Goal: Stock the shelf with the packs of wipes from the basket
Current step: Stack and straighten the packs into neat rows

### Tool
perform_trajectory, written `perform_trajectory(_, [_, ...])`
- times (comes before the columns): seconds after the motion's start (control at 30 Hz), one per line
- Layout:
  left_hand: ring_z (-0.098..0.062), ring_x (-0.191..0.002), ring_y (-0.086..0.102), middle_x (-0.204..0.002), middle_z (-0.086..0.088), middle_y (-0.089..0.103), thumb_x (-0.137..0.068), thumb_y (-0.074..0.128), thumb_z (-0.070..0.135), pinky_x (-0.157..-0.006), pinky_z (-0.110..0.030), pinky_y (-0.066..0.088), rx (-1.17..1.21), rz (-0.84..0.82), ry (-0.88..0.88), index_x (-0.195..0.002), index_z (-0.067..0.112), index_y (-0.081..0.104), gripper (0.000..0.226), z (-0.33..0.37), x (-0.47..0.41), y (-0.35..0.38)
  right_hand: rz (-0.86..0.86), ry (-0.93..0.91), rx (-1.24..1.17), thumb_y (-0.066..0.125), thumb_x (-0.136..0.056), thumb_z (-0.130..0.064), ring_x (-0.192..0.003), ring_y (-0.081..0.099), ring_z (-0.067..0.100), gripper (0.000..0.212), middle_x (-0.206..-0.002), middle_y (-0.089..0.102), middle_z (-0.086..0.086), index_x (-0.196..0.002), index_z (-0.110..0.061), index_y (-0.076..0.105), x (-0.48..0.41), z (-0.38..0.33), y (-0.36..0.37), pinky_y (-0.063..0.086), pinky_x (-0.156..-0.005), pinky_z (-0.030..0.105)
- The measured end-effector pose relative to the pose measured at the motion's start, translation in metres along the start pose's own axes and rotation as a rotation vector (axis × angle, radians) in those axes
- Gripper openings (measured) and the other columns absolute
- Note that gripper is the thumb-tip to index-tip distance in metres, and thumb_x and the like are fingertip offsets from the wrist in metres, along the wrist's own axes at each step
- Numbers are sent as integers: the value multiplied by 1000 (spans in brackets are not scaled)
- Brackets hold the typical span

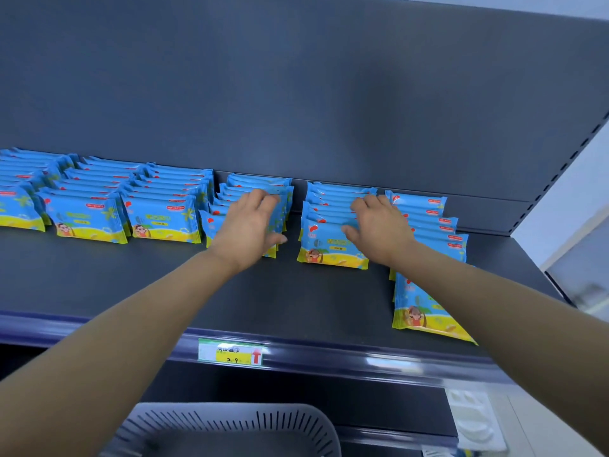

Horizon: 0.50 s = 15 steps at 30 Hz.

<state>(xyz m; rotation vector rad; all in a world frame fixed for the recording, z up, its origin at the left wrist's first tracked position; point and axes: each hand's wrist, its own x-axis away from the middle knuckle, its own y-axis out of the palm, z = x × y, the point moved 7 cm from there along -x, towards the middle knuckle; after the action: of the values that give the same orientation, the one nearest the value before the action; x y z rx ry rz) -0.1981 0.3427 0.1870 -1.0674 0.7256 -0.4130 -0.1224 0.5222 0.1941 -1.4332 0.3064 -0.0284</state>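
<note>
Price tag (230, 354) reads 2.9 beside red arrow (256, 356), print on packs (333, 245) too blurred

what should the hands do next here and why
Probably shift the right hand off the fifth row to the rightmost row and push it back: its front pack sits askew, well forward of the others, near the shelf edge. The left hand grips the fourth row.
</note>
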Motion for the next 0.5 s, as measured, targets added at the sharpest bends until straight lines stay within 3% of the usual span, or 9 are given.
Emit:
perform_trajectory(0.1, [-21, -132, 32, -142, -3, 30, -78, 73, 30, -109, -30, 27, 217, -167, 7, -144, 15, 24, 84, 29, -3, 21, -67, 130, -173, 51, -91, -47, -126, 37, 31, 64, -135, 43, 15, -137, -5, 37, 1, 15, 2, 36, -104, 39])
perform_trajectory(0.17, [-19, -137, 26, -149, 0, 20, -74, 77, 28, -111, -30, 25, 301, -263, -38, -147, 17, 14, 96, 38, -8, 36, -153, 272, -359, 55, -90, -46, -117, 46, 30, 65, -127, 48, 17, -134, -2, 38, 2, 28, 6, 42, -95, 36])
perform_trajectory(0.23, [-20, -141, 18, -154, 0, 8, -71, 80, 26, -112, -32, 23, 354, -322, -123, -148, 17, 5, 108, 39, -14, 47, -211, 410, -595, 55, -92, -39, -84, 54, 22, 38, -95, 54, 11, -104, -4, 50, 0, 40, 13, 43, -69, 32])
perform_trajectory(0.27, [-20, -143, 15, -156, -1, 3, -70, 81, 24, -112, -32, 22, 375, -345, -158, -149, 17, 0, 113, 39, -17, 50, -221, 470, -696, 54, -93, -34, -68, 49, 18, 28, -81, 51, 7, -84, -8, 49, 0, 44, 14, 39, -60, 30])
perform_trajectory(0.33, [-16, -142, 17, -157, -2, -2, -69, 81, 18, -108, -27, 26, 420, -377, -204, -149, 17, -5, 117, 41, -22, 54, -247, 546, -882, 53, -93, -20, -63, 50, 17, 26, -76, 52, 6, -69, -13, 45, -5, 50, 23, 47, -62, 29])
perform_trajectory(0.4, [-8, -127, 33, -157, -1, 0, -71, 79, 12, -90, -15, 34, 473, -401, -228, -149, 18, -6, 115, 45, -26, 58, -294, 603, -1106, 52, -92, -9, -69, 59, 17, 14, -83, 58, 7, -78, -11, 51, -9, 50, 35, 55, -69, 28])
perform_trajectory(0.47, [-4, -111, 37, -155, 1, 8, -71, 79, 9, -84, -13, 36, 515, -410, -246, -149, 19, -5, 115, 46, -31, 61, -330, 623, -1201, 49, -92, -5, -67, 60, 14, 3, -85, 59, 7, -93, -6, 52, -12, 48, 39, 55, -55, 21])
perform_trajectory(0.5, [-5, -110, 38, -154, 2, 10, -70, 80, 8, -86, -17, 39, 529, -411, -255, -149, 19, -5, 116, 45, -34, 63, -346, 615, -1202, 48, -93, -4, -68, 59, 14, 9, -87, 59, 7, -101, -5, 53, -13, 48, 38, 53, -53, 20])
